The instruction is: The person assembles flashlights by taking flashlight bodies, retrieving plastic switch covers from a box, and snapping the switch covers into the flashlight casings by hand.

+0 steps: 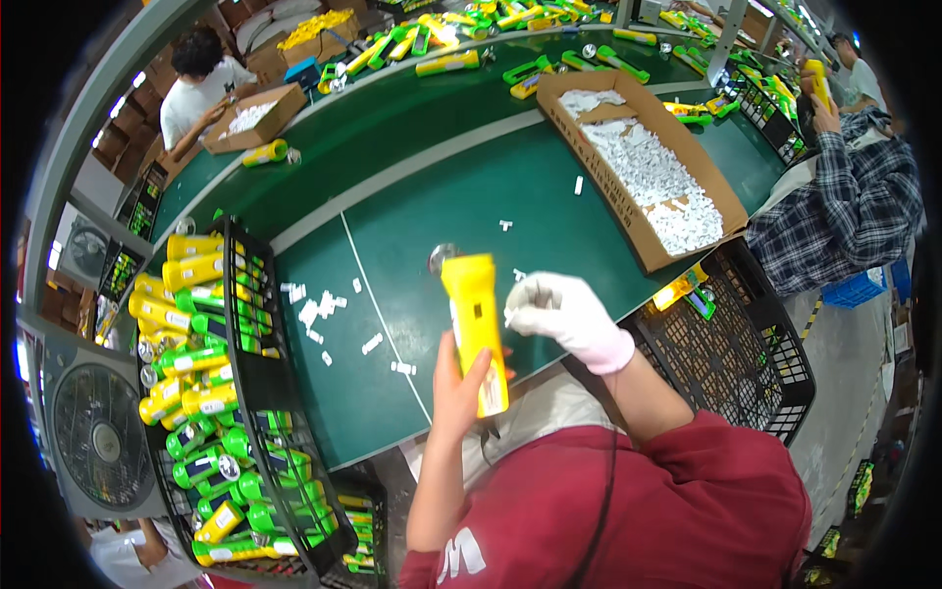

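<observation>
My bare left hand (457,385) is wrapped round the body of a yellow flashlight (475,304), its wide head pointing away from me. A small dark square shows on its upper side. Just beyond the head is a round shiny reflector piece (444,257); whether it is joined to the flashlight I cannot tell. My right hand (564,316), in a white glove, is right of the flashlight head and apart from it. Its fingertips are pinched together, and what they hold, if anything, is too small to make out. Small white pieces (316,310) lie scattered on the green table (412,226).
At left stands a black crate (240,334) full of yellow and green flashlights. A cardboard box (638,231) of small white pieces is at right, above another black crate (731,363). Flashlights cover the far conveyor belt (392,118). Co-workers sit far left and at right.
</observation>
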Demonstrator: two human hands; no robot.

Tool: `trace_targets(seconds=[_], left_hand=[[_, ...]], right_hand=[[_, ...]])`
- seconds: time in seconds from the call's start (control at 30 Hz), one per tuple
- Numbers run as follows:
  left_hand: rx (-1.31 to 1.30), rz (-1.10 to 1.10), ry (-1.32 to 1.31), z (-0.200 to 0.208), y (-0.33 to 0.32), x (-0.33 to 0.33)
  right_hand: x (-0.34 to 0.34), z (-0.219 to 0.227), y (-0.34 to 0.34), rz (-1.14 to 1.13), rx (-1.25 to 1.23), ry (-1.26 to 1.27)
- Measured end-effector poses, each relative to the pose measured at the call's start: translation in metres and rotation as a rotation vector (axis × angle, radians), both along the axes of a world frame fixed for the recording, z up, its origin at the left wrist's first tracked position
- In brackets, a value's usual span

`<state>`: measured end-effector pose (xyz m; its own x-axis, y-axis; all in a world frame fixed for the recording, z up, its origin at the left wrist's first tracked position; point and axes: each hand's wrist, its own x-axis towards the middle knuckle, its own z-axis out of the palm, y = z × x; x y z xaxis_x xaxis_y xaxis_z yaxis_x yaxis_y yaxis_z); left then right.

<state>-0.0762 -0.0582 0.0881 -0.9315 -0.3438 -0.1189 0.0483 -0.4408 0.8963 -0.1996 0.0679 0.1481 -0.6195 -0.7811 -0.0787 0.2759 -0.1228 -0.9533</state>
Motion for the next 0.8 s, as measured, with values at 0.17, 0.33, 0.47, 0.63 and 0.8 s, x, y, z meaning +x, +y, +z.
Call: trace_targets(seconds=[0.17, 0.33, 0.47, 0.63, 0.8], left_hand=[[-0.044, 0.027, 0.063, 0.036, 0.011, 0.002], [-0.171, 0.069, 0.043, 0.041, 0.011, 0.011], [-0.389, 0.185, 0.031, 0.037, 0.011, 0.017], [-0.570, 0.193, -0.077, 0.050, 0.014, 0.026], [-0.569, 0.212, -0.080, 0.048, 0.014, 0.035]], right_hand=[[0.002, 0.017, -0.008, 0.017, -0.012, 0.040], [0.009, 0.034, -0.010, 0.040, 0.044, 0.147], [0.018, 0.043, -0.013, 0.047, 0.117, 0.249], [0.028, 0.038, -0.016, -0.122, 0.161, 0.459], [0.035, 0.037, -0.019, -0.139, 0.176, 0.584]])
